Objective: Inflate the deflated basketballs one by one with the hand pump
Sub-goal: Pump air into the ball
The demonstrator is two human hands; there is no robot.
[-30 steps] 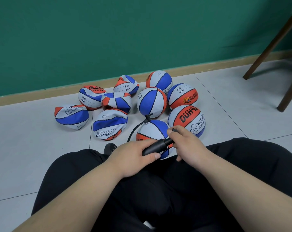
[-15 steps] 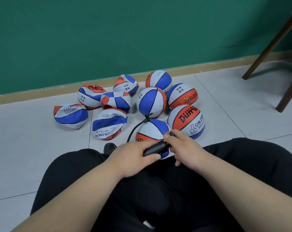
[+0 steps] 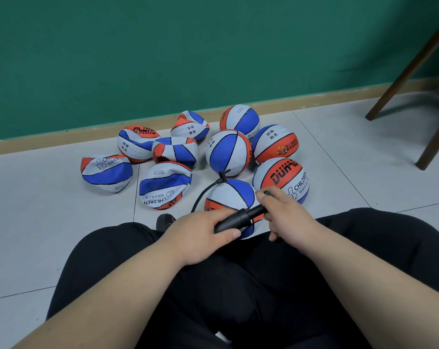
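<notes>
basketball (image 3: 228, 195) nearly round, hose (image 3: 222, 175) at top; left fingers (image 3: 226, 234) and right fingers (image 3: 268, 197) around black pump (image 3: 238, 220)

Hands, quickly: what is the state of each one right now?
Left hand: grip closed round the pump barrel.
Right hand: grip closed round the pump handle.

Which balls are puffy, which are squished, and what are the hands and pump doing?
front ball: round, hose at its top.
right CHILDREN ball: round.
middle blue ball: round.
orange-band ball: round.
back-right ball: round.
far-left ball: squashed.
left CHILDREN ball: squashed.
folded ball: squashed.
back-left ball: dented.
back-middle ball: squashed.
pump: held in both hands.
left hand: grips pump barrel.
right hand: grips pump handle.
</notes>
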